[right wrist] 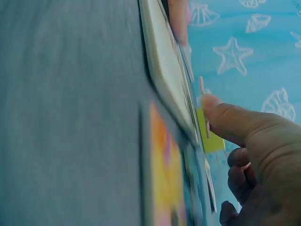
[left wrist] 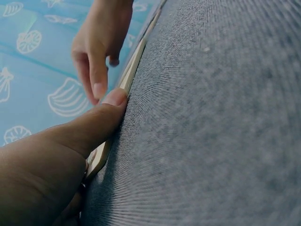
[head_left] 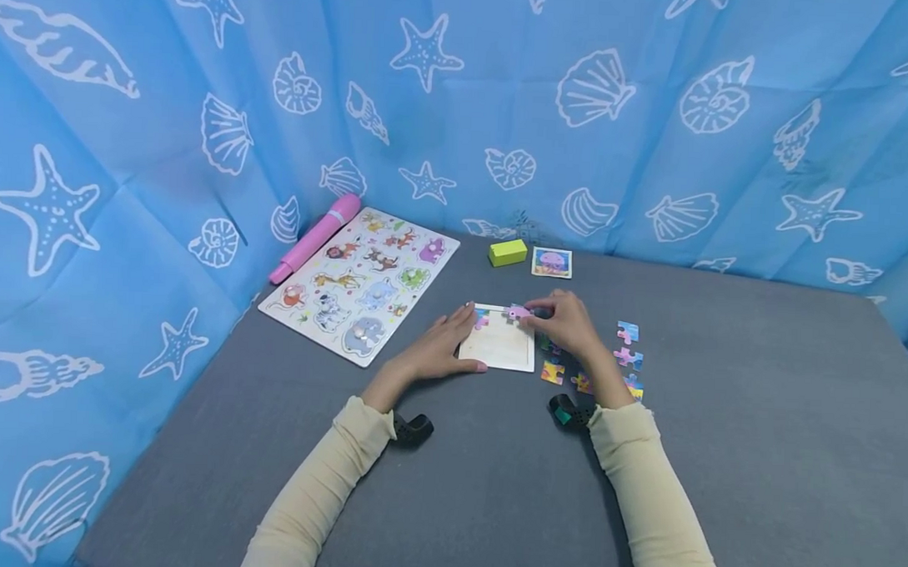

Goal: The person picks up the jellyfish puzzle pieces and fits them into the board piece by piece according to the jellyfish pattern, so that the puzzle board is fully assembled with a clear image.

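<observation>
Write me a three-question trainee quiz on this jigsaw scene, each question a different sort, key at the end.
1. True or false: the left hand touches the wooden puzzle tray.

2. Choose one. The right hand pinches:
A) a yellow jigsaw piece
B) a pink jigsaw piece
C) the thick pink cylinder

3. Fill the blank: in the head view, the small square picture lies to the ____ of the lime-green block.

Key:
1. True
2. B
3. right
</observation>
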Demonstrator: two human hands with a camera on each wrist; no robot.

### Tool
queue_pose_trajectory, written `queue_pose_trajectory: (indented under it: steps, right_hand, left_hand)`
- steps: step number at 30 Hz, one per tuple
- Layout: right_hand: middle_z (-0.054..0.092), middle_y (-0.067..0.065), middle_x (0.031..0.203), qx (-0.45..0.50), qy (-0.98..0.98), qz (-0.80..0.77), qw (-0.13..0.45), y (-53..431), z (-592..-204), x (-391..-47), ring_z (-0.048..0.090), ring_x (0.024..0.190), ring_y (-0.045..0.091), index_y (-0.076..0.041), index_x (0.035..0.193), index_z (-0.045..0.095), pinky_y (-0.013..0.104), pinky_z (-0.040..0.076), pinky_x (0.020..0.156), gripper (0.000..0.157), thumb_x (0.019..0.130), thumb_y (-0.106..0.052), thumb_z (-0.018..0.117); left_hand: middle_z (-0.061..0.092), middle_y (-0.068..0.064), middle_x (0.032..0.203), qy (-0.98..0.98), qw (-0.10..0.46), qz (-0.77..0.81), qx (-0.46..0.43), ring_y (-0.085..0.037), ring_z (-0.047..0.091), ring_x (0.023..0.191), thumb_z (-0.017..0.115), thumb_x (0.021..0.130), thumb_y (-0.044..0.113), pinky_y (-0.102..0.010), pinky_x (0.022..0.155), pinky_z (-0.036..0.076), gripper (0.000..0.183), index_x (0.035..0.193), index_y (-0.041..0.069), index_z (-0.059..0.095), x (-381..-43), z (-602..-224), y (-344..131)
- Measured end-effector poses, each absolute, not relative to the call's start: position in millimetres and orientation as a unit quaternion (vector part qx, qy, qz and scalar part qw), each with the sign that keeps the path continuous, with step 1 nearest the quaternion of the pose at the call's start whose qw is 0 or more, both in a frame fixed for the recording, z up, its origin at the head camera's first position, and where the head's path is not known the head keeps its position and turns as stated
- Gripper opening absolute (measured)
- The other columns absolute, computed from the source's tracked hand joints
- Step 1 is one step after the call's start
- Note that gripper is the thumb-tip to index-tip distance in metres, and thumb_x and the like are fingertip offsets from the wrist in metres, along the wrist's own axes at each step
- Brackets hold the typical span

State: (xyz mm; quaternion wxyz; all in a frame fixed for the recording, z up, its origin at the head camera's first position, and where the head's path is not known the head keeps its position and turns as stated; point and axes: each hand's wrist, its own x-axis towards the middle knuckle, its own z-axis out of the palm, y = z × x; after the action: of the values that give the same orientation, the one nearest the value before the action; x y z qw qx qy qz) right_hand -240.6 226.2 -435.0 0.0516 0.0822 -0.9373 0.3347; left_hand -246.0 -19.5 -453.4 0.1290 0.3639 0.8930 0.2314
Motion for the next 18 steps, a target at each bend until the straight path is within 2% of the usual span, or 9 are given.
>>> queue_pose_trajectory:
  steps: [10,18]
  right_hand:
    - [0.045,0.005,0.065,0.103,-0.948,0.297,0.048,203.7,-439.4,-246.5,0.034,0.062,0.018,-0.009,0.101,0.073,0.029,0.025,0.059,0.029,0.077,-0.025,0.074]
    - [0.049,0.006,0.069,0.117,-0.945,0.3,0.05,201.0,-439.6,-246.8,0.036,0.065,0.019,-0.011,0.102,0.073,0.03,0.025,0.06,0.026,0.078,-0.023,0.073]
  left_hand:
    - [0.002,-0.009,0.156,0.893,0.125,0.233,0.365,-0.022,0.003,0.144,0.059,0.084,0.05,-0.044,0.117,0.006,0.093,0.147,0.005,0.009,-248.1,-452.1,-19.4]
    - [0.001,-0.009,0.156,0.893,0.13,0.233,0.361,-0.02,0.002,0.144,0.059,0.084,0.05,-0.043,0.117,0.005,0.092,0.147,0.005,0.01,-248.6,-452.6,-19.5]
